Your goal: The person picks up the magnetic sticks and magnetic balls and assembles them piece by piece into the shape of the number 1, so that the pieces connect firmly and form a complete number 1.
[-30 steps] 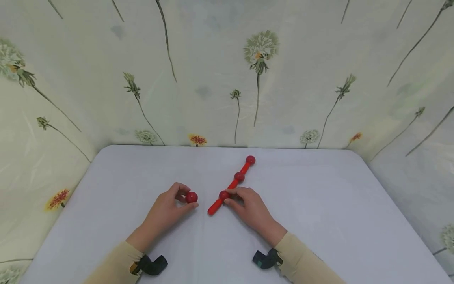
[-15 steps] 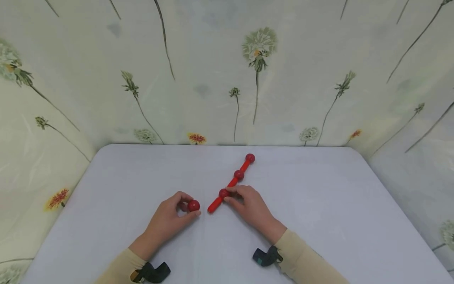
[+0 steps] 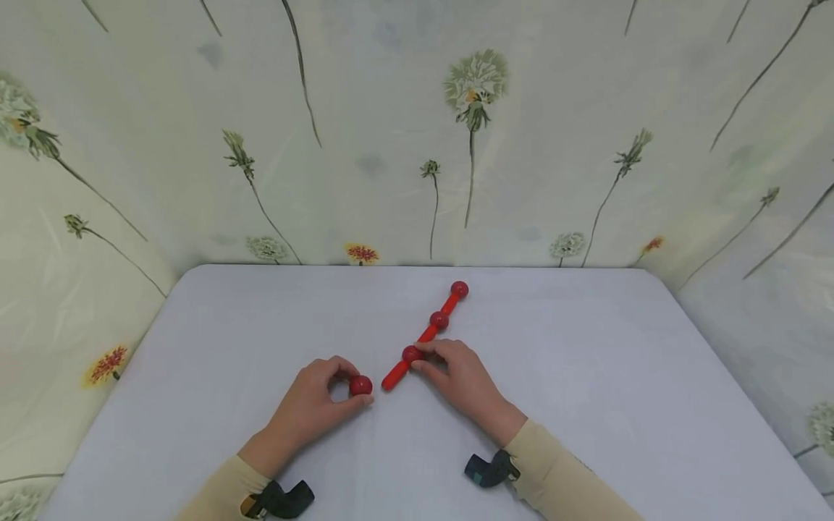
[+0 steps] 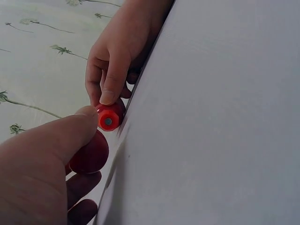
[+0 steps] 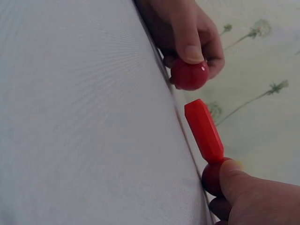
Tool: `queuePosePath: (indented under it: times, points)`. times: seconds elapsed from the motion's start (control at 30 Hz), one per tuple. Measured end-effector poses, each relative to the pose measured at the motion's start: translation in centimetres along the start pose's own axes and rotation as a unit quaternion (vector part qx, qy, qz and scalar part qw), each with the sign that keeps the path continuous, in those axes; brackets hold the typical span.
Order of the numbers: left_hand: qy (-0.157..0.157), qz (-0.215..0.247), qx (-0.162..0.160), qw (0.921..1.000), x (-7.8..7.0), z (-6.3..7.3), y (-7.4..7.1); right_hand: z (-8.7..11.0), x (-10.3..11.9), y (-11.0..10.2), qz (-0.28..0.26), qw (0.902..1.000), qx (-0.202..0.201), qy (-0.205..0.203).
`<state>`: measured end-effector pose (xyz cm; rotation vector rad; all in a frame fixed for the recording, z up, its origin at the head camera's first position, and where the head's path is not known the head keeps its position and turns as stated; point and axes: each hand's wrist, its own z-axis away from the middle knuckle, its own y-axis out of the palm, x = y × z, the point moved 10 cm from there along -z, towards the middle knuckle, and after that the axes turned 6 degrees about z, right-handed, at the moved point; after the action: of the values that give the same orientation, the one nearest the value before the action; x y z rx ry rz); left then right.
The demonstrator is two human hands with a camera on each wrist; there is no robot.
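Between thumb and fingers, my left hand [image 3: 315, 402] holds a loose dark red ball [image 3: 360, 386]. To its right, a chain of red balls and bright red rods runs diagonally away across the table. My right hand [image 3: 464, 379] pinches the chain's nearest ball [image 3: 412, 354]. From that ball a faceted rod [image 5: 205, 131] points toward the loose ball, with a short gap between them. A small grey metal disc [image 4: 108, 121] shows in the rod's end in the left wrist view. Farther along the chain are a middle ball [image 3: 439, 320] and an end ball [image 3: 459, 290].
The white table [image 3: 573, 376] has rounded far corners. A pale curtain [image 3: 378, 145] printed with dandelions hangs behind it and at both sides. Black wrist cameras are strapped at the left sleeve [image 3: 224, 492] and right sleeve [image 3: 567, 474].
My left hand has come nearer to me and slightly right with the loose ball, close to the free rod end. My right hand stays on the chain's nearest ball.
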<state>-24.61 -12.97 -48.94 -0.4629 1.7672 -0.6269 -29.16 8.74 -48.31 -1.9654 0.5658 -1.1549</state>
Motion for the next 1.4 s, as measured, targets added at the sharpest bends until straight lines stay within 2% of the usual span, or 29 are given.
queuePosePath:
  times: [0.4,0.6,0.77,0.87,1.2,1.4]
  points:
    - [0.036,-0.036,0.013,0.9986,-1.8,0.3,0.9,0.0,0.0,0.0,-0.005,1.0,0.004,0.006]
    - [0.07,-0.046,-0.003,0.9965,-2.4,0.5,0.9,-0.1,0.0,0.1,-0.003,1.0,0.0,0.002]
    - [0.084,-0.044,-0.011,0.9954,-2.7,0.4,1.1,0.0,-0.1,0.1,-0.002,1.0,-0.002,0.002]
    - [0.086,-0.05,-0.015,0.9949,-2.8,0.3,1.3,-0.1,0.0,0.0,-0.003,1.0,-0.004,-0.001]
    - [0.06,-0.062,-0.005,0.9963,-2.8,0.3,1.6,-0.2,-0.2,0.2,0.001,1.0,0.001,0.003]
    - [0.071,-0.063,-0.001,0.9955,-3.0,0.3,1.7,-0.1,-0.2,0.1,0.002,1.0,-0.002,0.005]
